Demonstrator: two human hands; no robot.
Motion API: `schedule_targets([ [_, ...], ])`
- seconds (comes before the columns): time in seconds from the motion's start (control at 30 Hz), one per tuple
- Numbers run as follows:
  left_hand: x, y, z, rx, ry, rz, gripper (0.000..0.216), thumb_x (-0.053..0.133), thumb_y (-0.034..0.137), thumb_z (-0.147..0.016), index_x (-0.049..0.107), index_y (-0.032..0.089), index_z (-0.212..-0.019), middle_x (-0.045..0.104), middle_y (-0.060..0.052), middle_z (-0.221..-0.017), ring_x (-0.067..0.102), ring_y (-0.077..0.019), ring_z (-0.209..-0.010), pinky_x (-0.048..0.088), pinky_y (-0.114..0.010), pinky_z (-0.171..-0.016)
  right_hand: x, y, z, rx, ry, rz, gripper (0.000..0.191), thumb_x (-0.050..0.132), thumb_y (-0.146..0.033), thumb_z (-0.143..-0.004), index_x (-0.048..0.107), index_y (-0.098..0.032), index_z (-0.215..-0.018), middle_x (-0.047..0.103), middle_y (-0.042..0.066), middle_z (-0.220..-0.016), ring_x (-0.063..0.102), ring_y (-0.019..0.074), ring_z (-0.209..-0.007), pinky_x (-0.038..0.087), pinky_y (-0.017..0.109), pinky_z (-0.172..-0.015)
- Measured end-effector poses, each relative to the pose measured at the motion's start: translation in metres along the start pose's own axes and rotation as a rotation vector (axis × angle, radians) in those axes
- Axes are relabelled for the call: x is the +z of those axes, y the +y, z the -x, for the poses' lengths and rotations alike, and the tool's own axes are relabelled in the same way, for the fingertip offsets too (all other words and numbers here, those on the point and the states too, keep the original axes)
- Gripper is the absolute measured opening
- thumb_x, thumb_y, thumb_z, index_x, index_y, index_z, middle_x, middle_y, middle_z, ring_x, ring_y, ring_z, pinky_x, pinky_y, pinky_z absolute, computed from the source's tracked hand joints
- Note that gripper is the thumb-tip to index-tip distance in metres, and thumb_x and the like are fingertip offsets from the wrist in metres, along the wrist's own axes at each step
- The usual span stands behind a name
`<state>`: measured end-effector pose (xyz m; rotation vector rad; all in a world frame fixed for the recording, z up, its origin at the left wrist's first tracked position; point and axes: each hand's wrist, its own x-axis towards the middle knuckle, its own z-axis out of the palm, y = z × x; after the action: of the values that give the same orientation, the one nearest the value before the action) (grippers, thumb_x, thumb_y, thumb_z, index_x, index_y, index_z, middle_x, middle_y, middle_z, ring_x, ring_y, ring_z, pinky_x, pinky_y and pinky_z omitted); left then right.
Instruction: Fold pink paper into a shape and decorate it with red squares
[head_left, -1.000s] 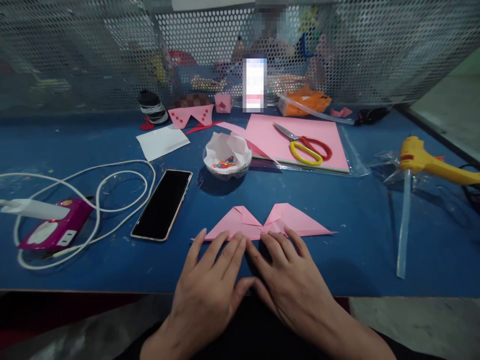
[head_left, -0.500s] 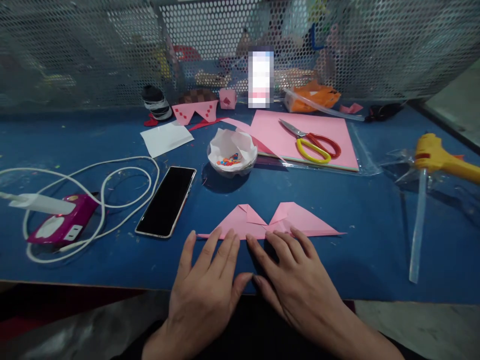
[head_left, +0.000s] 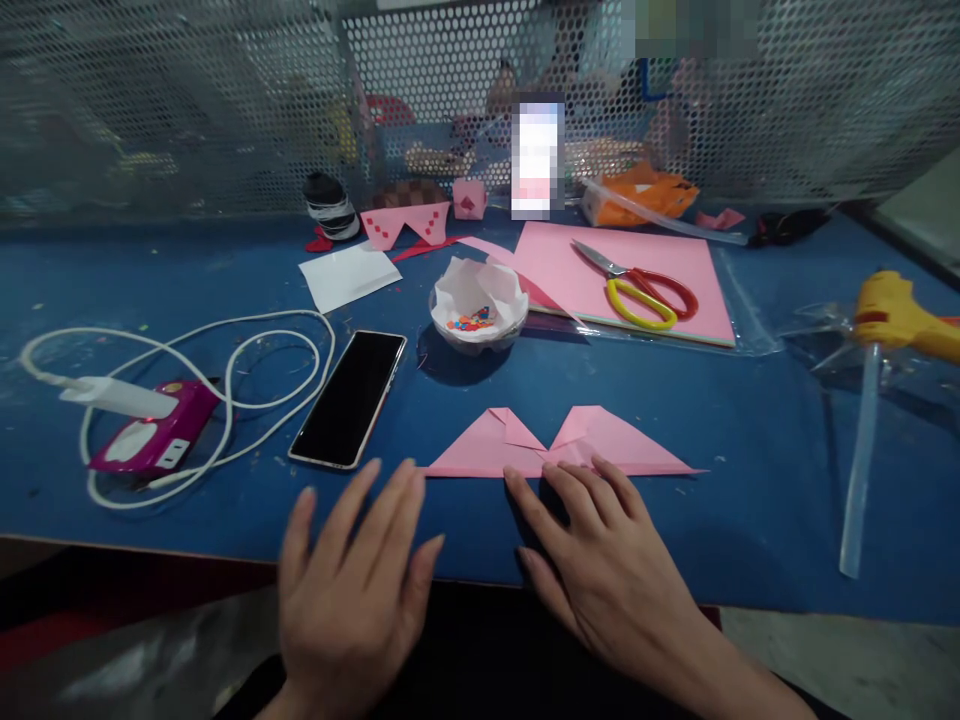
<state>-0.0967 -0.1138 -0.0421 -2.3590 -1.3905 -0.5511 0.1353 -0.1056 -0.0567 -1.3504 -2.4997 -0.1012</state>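
Drawn back leftward off the folded pink paper (head_left: 607, 445), left grip (head_left: 352, 585) now splayed flat and empty near the phone (head_left: 349, 398)
Right grip (head_left: 604, 565) open, clasping nothing, fingertips (head_left: 556, 474) on the paper's near edge; paper flat on the table (head_left: 750, 510) just ahead

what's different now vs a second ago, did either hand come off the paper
The left hand has come off the folded pink paper and drawn back to the left; it is now open at the table edge, just short of the phone. The right hand keeps its fingertips on the paper's near edge. The paper, the phone and the scissors lie as before.
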Motion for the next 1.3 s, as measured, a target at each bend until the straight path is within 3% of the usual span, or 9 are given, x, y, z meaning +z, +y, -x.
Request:
schedule_targets([
  [0.13,0.019,0.015,-0.015,0.193,-0.115,0.21,0.047,0.044,0.038,-0.1,0.058,0.006,-0.132,0.064,-0.012,-0.136,0.057,-0.0282,-0.127,0.034,-0.043,-0.112,0.001,-0.001,0.0,0.012,-0.011,-0.002,0.052,0.05,-0.041,-0.094,0.054,-0.017,-0.14,0.061,0.018,-0.125,0.053,0.0327,-0.116,0.035,0.053,-0.105],
  [0.27,0.03,0.02,-0.019,0.251,-0.128,0.214,0.06,0.041,0.049,-0.099,0.055,0.001,-0.132,0.061,-0.018,-0.138,0.054,-0.0288,-0.13,0.036,-0.041,-0.11,0.002,-0.001,0.002,0.031,-0.01,-0.037,0.05,0.046,-0.039,-0.097,0.054,-0.016,-0.14,0.062,0.016,-0.129,0.053,0.0303,-0.12,0.03,0.052,-0.109],
  [0.57,0.016,-0.007,-0.003,0.205,-0.152,0.056,0.053,0.044,0.039,-0.1,0.052,0.004,-0.138,0.061,-0.016,-0.138,0.059,-0.0339,-0.123,0.034,-0.052,-0.107,-0.011,0.038,0.041,0.188,0.063,0.117,0.048,0.035,-0.034,-0.102,0.056,-0.006,-0.133,0.065,0.016,-0.131,0.057,0.0282,-0.122,0.03,0.048,-0.107],
  [0.7,0.015,-0.018,-0.003,0.146,-0.091,0.031,0.043,0.046,0.032,-0.099,0.057,0.006,-0.133,0.066,-0.016,-0.131,0.059,-0.0375,-0.121,0.037,-0.058,-0.104,-0.018,0.053,0.055,0.282,0.054,0.185,0.046,0.035,-0.033,-0.102,0.058,-0.007,-0.132,0.067,0.015,-0.128,0.058,0.0301,-0.12,0.032,0.051,-0.107],
  [0.8,0.019,-0.009,-0.018,0.167,-0.014,0.073,0.031,0.054,0.018,-0.095,0.063,0.008,-0.123,0.07,-0.015,-0.124,0.061,-0.0344,-0.118,0.042,-0.053,-0.102,-0.022,0.054,0.051,0.29,0.063,0.205,0.04,0.039,-0.029,-0.101,0.063,-0.007,-0.125,0.07,0.015,-0.121,0.061,0.03,-0.115,0.032,0.052,-0.107],
  [0.9,0.026,0.008,-0.04,0.281,-0.012,0.237,0.024,0.054,0.008,-0.093,0.068,0.011,-0.112,0.075,-0.011,-0.113,0.067,-0.0254,-0.105,0.05,-0.042,-0.096,-0.026,0.054,0.043,0.267,0.091,0.248,0.035,0.042,-0.025,-0.101,0.067,-0.008,-0.116,0.073,0.013,-0.11,0.065,0.0282,-0.106,0.032,0.053,-0.108],
  [1.07,0.034,0.021,-0.063,0.306,-0.029,0.281,0.025,0.047,0.008,-0.096,0.07,0.009,-0.107,0.074,-0.011,-0.099,0.068,-0.0222,-0.091,0.055,-0.035,-0.08,-0.032,0.055,0.031,0.225,0.133,0.279,0.027,0.045,-0.02,-0.1,0.069,-0.014,-0.111,0.074,0.008,-0.1,0.064,0.0276,-0.105,0.027,0.057,-0.111],
  [1.2,0.035,0.017,-0.067,0.364,-0.024,0.262,0.025,0.049,0.006,-0.094,0.07,0.007,-0.107,0.073,-0.011,-0.094,0.069,-0.0228,-0.085,0.056,-0.035,-0.072,-0.028,0.05,0.011,0.046,0.171,0.195,0.029,0.044,-0.012,-0.099,0.068,-0.017,-0.112,0.074,0.005,-0.104,0.063,0.023,-0.105,0.025,0.053,-0.114],
  [1.3,0.033,0.017,-0.07,0.423,0.026,0.215,0.024,0.049,0.004,-0.093,0.07,0.005,-0.104,0.074,-0.012,-0.091,0.069,-0.0233,-0.08,0.056,-0.034,-0.068,-0.019,0.047,-0.005,-0.092,0.191,0.132,0.03,0.042,-0.01,-0.098,0.072,-0.016,-0.101,0.074,0.004,-0.092,0.063,0.0208,-0.095,0.026,0.05,-0.115],
])
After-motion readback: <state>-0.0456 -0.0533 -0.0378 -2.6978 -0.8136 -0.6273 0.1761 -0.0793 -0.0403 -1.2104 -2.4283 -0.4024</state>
